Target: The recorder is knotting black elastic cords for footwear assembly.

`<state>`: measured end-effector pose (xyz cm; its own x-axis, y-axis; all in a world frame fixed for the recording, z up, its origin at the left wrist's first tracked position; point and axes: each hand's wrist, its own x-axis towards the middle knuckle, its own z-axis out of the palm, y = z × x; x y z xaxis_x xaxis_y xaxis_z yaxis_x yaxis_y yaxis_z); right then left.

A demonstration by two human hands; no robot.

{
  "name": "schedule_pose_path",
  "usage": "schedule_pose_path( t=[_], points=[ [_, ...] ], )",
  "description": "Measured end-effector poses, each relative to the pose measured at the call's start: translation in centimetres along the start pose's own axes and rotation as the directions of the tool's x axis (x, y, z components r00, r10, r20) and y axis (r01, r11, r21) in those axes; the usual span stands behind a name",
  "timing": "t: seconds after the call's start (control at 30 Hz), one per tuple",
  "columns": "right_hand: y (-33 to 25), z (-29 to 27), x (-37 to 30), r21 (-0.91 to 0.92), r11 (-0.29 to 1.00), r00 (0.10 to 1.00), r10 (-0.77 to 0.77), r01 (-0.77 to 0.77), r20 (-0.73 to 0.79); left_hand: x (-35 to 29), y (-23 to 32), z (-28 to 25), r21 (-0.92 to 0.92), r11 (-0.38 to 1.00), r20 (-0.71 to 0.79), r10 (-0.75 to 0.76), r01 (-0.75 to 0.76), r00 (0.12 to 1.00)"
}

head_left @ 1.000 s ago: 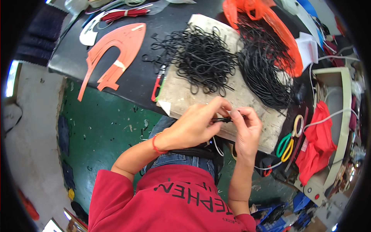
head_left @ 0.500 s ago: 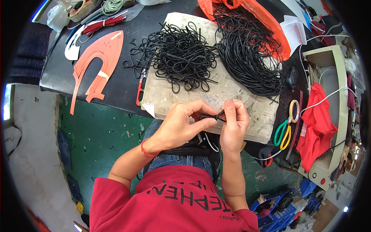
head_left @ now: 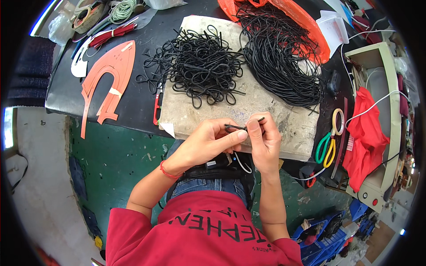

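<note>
A short piece of black cord [head_left: 235, 127] stretches between my hands above the near edge of a stained pale board [head_left: 191, 117]. My left hand [head_left: 215, 138] pinches it between thumb and fingers. My right hand [head_left: 265, 141] has its thumb pressed on the cord, and a cord end sticks up past the fingers. How the cord is looped or knotted there is hidden by the fingertips. Beyond my hands, a heap of looped black cords [head_left: 202, 66] lies on the board. Right of it, a bundle of long straight black cords [head_left: 279, 71] spills from an orange plastic bag [head_left: 317, 37].
On the black tabletop [head_left: 146, 57] at left are orange pattern pieces [head_left: 122, 57]. A red-edged tool [head_left: 157, 110] lies by the board. At right are scissors [head_left: 326, 148] with green and yellow handles, a tape roll [head_left: 338, 122] and red cloth [head_left: 366, 137] over a beige machine frame [head_left: 385, 168].
The right hand has turned slightly, its thumb now lower across the cord. The cord between my hands has shifted, with one end now showing above the right fingers. The view has shifted slightly.
</note>
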<state>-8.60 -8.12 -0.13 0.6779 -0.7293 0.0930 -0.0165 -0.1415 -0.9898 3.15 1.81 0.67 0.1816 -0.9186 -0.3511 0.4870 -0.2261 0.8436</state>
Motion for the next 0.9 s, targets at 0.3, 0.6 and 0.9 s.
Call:
schedule_pose_path(
  t=[0.3, 0.6, 0.9],
  points=[
    [-0.1, 0.1, -0.2, 0.196, 0.974, 0.990, 0.125, -0.110, -0.065, 0.6, 0.1, -0.2, 0.258, 0.960, -0.108, 0.145, -0.113, 0.984],
    [0.0, 0.4, -0.5, 0.154, 0.988, 0.980, 0.048, -0.018, -0.193, 0.2, 0.0, 0.2, -0.256, 0.962, 0.031, -0.094, 0.099, 0.995],
    [0.4, 0.5, -0.4, -0.221, 0.968, 0.949, -0.179, 0.122, -0.259, -0.5, -0.6, 1.7, 0.363, 0.914, -0.098, 0.232, -0.182, 0.968]
  ],
)
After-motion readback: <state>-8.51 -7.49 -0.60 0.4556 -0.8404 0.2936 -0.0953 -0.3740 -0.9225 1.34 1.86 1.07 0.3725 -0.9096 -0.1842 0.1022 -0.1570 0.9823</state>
